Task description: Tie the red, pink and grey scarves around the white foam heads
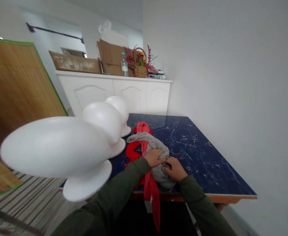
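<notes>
A bunched grey scarf (156, 143) lies across the dark blue marbled table near its front edge. My left hand (154, 158) presses into its left side, fingers partly sunk in the folds. Against its right side, my right hand (175, 168) has its fingers curled into the cloth. The two hands nearly meet over the bundle. Beneath and beside the grey scarf are red cloth (132, 151) and a coral-pink cloth (143, 127). A red strip (152, 191) with a pale tag hangs over the table's front edge.
Three white mannequin heads (57, 147) on round bases line the table's left side, close to my left arm. A white cabinet (131, 93) stands behind, bearing cardboard boxes (75, 63), a bottle (124, 65) and a flower basket (140, 71). A wall borders the right.
</notes>
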Demonstrator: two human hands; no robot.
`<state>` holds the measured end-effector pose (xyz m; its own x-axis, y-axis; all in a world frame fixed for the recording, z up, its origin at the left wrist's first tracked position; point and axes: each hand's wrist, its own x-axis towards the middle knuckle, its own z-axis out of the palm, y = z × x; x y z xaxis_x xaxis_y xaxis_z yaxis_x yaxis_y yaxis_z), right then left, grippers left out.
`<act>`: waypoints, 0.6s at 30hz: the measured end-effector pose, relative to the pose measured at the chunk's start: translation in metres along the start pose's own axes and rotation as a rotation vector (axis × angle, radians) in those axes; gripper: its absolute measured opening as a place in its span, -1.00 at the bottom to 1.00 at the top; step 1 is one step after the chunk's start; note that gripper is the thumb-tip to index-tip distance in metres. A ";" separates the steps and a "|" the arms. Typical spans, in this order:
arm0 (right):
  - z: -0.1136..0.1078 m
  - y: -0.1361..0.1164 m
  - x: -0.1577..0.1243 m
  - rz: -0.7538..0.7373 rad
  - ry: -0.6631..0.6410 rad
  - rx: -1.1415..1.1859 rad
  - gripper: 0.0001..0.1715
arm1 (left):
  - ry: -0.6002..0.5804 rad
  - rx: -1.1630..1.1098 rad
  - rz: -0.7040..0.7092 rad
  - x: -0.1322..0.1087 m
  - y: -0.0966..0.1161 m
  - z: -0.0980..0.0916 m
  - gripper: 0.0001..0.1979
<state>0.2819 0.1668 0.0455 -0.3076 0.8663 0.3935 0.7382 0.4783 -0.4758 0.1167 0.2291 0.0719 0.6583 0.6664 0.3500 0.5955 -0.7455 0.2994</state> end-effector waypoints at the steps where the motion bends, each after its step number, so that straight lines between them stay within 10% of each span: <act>1: -0.001 0.000 0.002 -0.006 -0.004 0.015 -0.78 | -0.011 -0.008 0.010 0.000 -0.004 0.004 -0.58; 11: 0.013 0.038 0.087 0.335 -0.018 0.339 -0.88 | -0.061 -0.061 -0.045 0.004 -0.021 -0.007 -0.86; 18: 0.018 0.035 0.084 0.267 -0.022 0.302 -0.92 | -0.094 -0.026 -0.120 0.005 -0.033 -0.007 -0.88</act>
<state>0.2714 0.2586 0.0479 -0.1441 0.9671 0.2095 0.5849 0.2540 -0.7703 0.0970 0.2574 0.0704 0.6236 0.7483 0.2262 0.6614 -0.6593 0.3576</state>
